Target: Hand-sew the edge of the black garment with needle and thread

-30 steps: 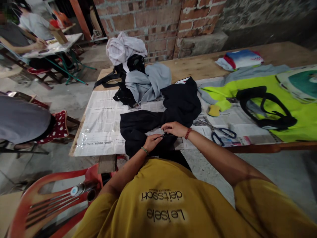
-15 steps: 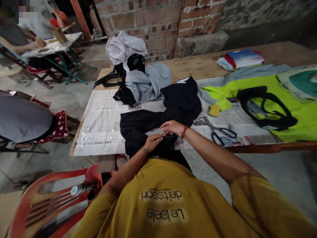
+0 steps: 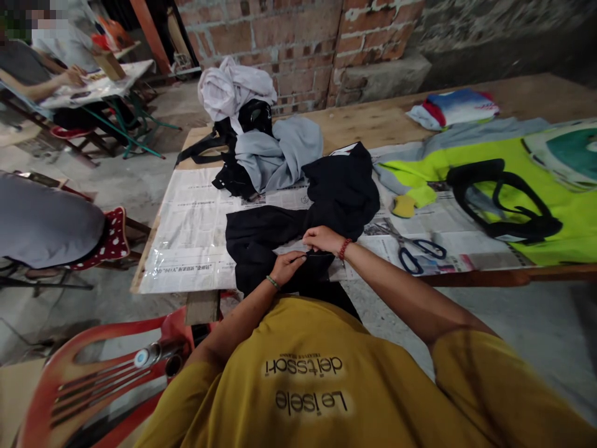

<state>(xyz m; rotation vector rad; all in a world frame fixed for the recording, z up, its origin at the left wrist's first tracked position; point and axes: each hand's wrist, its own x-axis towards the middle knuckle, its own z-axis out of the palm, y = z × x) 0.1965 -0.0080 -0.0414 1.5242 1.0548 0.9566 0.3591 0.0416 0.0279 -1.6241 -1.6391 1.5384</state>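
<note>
A crumpled black garment (image 3: 265,233) lies at the near edge of the table, partly hanging over it toward my lap. My left hand (image 3: 288,269), with a green beaded bracelet at the wrist, is closed on the garment's near edge. Just right of it, my right hand (image 3: 325,241), wearing a red beaded bracelet, pinches the same edge, fingertips close to the left ones. Any small item between the fingertips is too small to make out. Blue-handled scissors (image 3: 410,255) rest on newspaper to the right of my right hand.
Newspaper (image 3: 186,218) covers part of the wooden table. Grey cloth (image 3: 280,155) and white cloth (image 3: 236,87) are heaped behind. Rightward lie a yellow-green garment (image 3: 494,162), a black strap-like loop (image 3: 504,205) and an iron (image 3: 571,152). A red chair (image 3: 88,342) stands left; people sit farther left.
Both hands stay at the garment's edge in nearly the same pose, with only slight finger movement. The view has shifted very slightly.
</note>
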